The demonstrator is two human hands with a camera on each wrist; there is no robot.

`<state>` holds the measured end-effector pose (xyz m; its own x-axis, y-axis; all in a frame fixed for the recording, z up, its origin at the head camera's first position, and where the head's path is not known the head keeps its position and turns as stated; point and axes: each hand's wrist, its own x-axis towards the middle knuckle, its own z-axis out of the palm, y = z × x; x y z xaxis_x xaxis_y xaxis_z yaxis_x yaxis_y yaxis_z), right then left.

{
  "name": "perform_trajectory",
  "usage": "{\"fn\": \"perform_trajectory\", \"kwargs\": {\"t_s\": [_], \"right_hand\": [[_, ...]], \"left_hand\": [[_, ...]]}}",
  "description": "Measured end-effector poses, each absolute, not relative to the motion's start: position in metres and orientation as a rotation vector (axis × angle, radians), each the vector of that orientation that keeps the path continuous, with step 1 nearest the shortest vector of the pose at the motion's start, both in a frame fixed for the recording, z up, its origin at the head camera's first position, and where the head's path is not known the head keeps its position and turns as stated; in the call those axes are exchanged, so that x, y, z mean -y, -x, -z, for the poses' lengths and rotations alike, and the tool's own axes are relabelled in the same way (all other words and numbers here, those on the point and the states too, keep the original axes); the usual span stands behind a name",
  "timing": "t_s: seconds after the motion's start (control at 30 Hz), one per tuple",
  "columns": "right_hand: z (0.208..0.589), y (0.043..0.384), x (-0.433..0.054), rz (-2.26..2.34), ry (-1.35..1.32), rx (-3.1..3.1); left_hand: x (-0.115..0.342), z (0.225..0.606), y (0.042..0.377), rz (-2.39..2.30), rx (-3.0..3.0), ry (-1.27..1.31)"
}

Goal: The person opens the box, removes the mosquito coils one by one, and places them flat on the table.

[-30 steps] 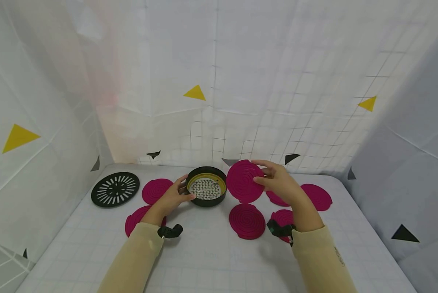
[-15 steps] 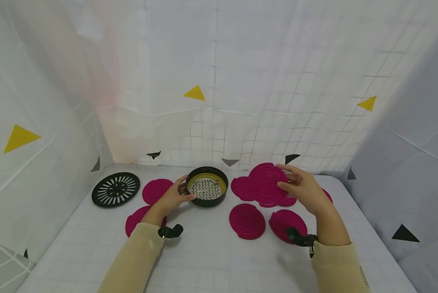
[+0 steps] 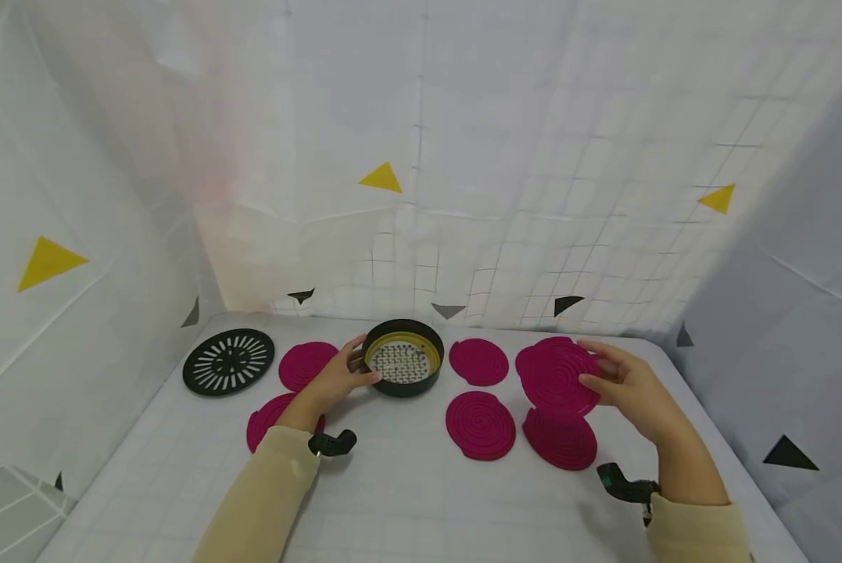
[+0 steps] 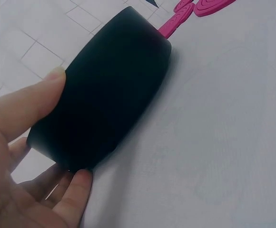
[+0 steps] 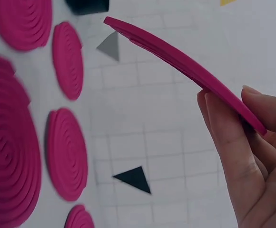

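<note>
A round black container [image 3: 432, 378] with a yellow ring and a metal grid inside stands near the table's back edge. My left hand [image 3: 332, 383] grips its left side, thumb in front; the container's dark outer wall [image 4: 109, 85] fills much of the left wrist view. Between thumb and fingers, my right hand [image 3: 635, 395] pinches a magenta spiral coaster [image 3: 561, 379] by its right edge. That coaster [image 5: 185, 64] is raised and seen edge-on in the right wrist view. In the head view it partly covers a coaster behind it and overlaps a front coaster [image 3: 561, 446].
Magenta coasters lie right of the container, one at the back [image 3: 478, 362] and one in front [image 3: 481, 426]. On the left are a back coaster [image 3: 306, 365], a front coaster [image 3: 269, 422] partly behind my forearm, and a slotted black disc [image 3: 206, 375]. White sheeting [image 3: 421, 258] walls the table.
My right hand has carried the held coaster rightward and lower, uncovering the back coaster beside the container. My left hand stays on the container.
</note>
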<state>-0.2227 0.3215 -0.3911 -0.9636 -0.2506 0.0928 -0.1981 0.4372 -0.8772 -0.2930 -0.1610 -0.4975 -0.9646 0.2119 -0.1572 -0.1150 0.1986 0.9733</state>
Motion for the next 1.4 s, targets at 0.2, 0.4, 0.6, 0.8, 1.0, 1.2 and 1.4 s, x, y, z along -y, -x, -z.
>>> {"fn": "perform_trajectory", "kwargs": {"t_s": [0.2, 0.4, 0.6, 0.8, 1.0, 1.2, 1.4], "right_hand": [[0.403, 0.212, -0.337, 1.587, 0.374, -2.619], [0.409, 0.201, -0.352, 1.492, 0.281, -2.683], [0.416, 0.196, -0.374, 1.449, 0.210, -2.739], [0.425, 0.191, -0.397, 1.477, 0.183, -2.738], [0.432, 0.187, -0.412, 1.467, 0.100, -2.748], [0.439, 0.185, -0.422, 1.435, -0.033, -2.745], [0.447, 0.186, -0.432, 1.430, -0.078, -2.702]], "left_hand": [[0.161, 0.496, 0.292, -1.823, -2.233, -0.083], [0.159, 0.496, 0.292, -1.835, -2.222, -0.074], [0.160, 0.495, 0.291, -1.853, -2.195, -0.090], [0.159, 0.494, 0.292, -1.867, -2.179, -0.107], [0.160, 0.496, 0.294, -1.861, -2.189, -0.099], [0.160, 0.498, 0.295, -1.861, -2.185, -0.113], [0.160, 0.497, 0.294, -1.859, -2.195, -0.110]]}}
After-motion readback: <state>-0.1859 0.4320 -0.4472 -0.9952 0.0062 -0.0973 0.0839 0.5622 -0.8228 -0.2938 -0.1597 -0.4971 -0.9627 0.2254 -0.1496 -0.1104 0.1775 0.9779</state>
